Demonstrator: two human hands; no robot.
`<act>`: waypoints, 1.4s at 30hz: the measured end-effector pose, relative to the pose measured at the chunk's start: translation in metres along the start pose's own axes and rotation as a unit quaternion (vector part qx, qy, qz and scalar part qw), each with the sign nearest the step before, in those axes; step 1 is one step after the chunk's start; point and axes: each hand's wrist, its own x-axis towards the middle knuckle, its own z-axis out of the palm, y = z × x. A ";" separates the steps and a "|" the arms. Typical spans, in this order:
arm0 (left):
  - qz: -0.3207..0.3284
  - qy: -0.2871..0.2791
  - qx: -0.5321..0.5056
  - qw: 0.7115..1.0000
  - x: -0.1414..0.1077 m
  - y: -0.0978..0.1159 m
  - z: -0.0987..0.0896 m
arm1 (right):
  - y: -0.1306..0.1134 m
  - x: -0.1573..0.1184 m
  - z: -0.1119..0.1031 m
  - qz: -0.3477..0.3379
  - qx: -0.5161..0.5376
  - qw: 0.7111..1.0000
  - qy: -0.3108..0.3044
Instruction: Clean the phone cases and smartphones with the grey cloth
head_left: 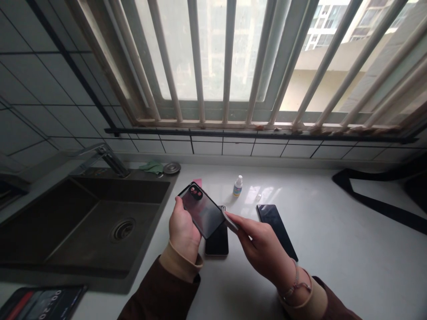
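My left hand (184,229) grips a see-through phone case (204,213) with a dark rim and a round-holed camera cutout, tilted above the counter. Its fingers show faintly through the back. In my right hand (262,244) is a folded grey cloth (231,221), pinched flat and held at the case's lower right edge. Whether cloth and case touch, I cannot tell. Beneath them a phone (217,243) lies dark side up, partly hidden by the case. Another dark phone (278,230) rests on the counter beyond my right hand.
A small white-capped bottle (238,186) stands behind the hands, with a clear cap (259,197) beside it. Left is a sink (147,226) with a faucet (111,160), green cloth (152,167) and metal strainer (171,168). A black strap (376,209) lies right; a device with a display (43,302) sits front left.
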 end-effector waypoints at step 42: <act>-0.475 -0.373 0.212 0.768 -0.036 0.007 -0.004 | 0.028 0.007 -0.016 0.134 0.141 0.966 0.170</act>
